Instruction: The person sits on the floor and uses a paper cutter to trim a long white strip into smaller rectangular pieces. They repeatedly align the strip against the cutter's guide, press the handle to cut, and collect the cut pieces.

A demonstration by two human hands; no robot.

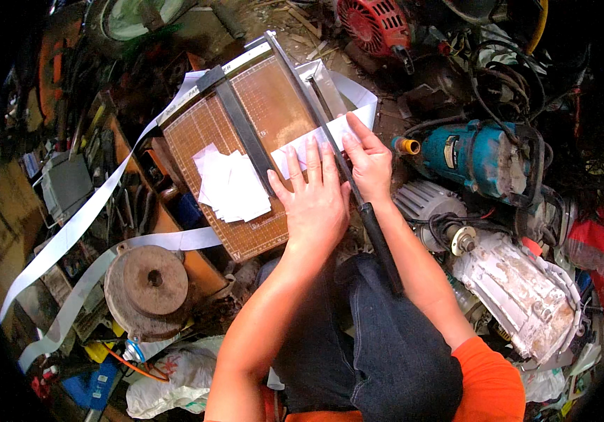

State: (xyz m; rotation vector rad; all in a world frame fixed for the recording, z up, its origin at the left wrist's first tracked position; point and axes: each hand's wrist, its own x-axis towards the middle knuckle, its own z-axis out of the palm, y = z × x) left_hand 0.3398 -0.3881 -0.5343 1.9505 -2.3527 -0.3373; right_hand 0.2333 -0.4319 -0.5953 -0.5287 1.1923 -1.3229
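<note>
A guillotine paper cutter (272,98) with a brown gridded board lies tilted in front of me. My left hand (314,193) is spread flat, its fingers pressing a white paper strip (295,149) onto the board beside the blade. Just past the cutting edge, my right hand (369,162) pinches the same strip between thumb and fingers. The blade arm (319,119) runs between my hands, and its black handle (381,246) points toward my lap. Left of the dark clamp bar (244,130), a loose pile of cut white paper pieces (232,186) rests on the board.
Long paper ribbons (80,235) trail off to the left. A round rusty metal part (149,279) stands at lower left. At right are a teal power tool (471,155), a grey motor (428,204) and a white-coated motor (520,295). A red engine cover (372,28) sits at the back.
</note>
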